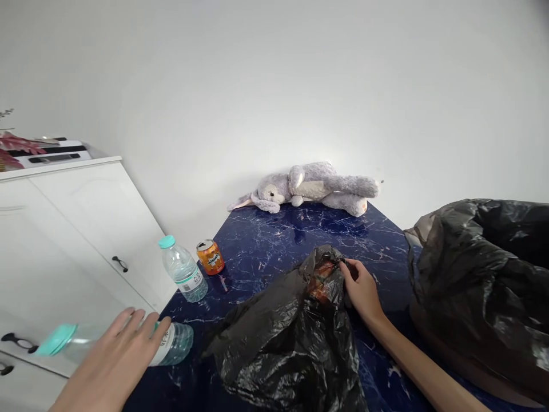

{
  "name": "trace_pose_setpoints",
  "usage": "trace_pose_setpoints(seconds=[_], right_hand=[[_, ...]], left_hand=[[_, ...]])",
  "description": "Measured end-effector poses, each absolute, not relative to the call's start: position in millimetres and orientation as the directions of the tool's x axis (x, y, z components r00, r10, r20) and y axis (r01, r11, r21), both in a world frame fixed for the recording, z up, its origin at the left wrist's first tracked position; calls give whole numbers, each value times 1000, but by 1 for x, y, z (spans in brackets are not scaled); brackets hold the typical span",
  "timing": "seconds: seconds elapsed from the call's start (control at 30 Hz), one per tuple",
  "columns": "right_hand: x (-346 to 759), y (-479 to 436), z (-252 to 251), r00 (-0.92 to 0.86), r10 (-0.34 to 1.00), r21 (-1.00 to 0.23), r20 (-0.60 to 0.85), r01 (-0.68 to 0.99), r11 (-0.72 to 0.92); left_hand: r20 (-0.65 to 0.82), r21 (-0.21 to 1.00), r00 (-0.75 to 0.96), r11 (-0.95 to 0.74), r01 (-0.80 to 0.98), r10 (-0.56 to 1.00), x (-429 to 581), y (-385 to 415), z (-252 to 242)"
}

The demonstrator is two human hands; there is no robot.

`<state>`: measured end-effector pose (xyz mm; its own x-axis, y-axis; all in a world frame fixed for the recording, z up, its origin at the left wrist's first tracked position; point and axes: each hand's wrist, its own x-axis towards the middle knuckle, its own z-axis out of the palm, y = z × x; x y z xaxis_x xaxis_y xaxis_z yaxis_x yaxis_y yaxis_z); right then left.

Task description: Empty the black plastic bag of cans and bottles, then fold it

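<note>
My left hand lies over a clear plastic bottle with a teal cap that rests on its side at the table's left edge; the fingers are stretched over it. My right hand pinches the rim of a crumpled black plastic bag in the middle of the dark blue marbled table. Something orange shows inside the bag's mouth. A second teal-capped water bottle stands upright at the left edge, with an orange drink can next to it.
A grey plush rabbit lies at the table's far edge against the white wall. A bin lined with a black bag stands at the right. A white cabinet with dark handles is on the left.
</note>
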<state>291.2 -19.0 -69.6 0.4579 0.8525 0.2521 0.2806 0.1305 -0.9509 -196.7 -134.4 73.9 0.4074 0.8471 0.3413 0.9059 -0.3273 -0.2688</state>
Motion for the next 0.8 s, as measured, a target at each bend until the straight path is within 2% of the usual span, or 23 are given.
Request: trace_pose_setpoints(seconds=[0.07,0.13,0.33,0.43,0.6,0.7,0.8], right_hand=[[292,-20,-70,451,857,-950,250,286,127],[292,-21,-69,448,858,-949,249,291,123],[291,-19,-69,437,866,-949,244,290,121],[291,-18,-69,423,872,-950,245,283,130],[291,-18,-71,405,880,-950,249,278,141],[290,-18,-70,408,879,-951,247,276,139],[290,-18,-70,409,879,-952,245,275,137]], left_hand=[[183,-550,473,-309,776,862,-180,-126,79],[111,-682,455,-266,682,884,-163,-116,80],[63,-791,459,-236,565,886,-138,-86,72],[17,-800,482,-277,532,876,-135,-75,70],[-39,-773,406,-285,567,913,-135,-71,70],[-54,-673,467,-377,636,883,-131,-86,80],[41,-479,535,-453,752,844,-122,-117,89]])
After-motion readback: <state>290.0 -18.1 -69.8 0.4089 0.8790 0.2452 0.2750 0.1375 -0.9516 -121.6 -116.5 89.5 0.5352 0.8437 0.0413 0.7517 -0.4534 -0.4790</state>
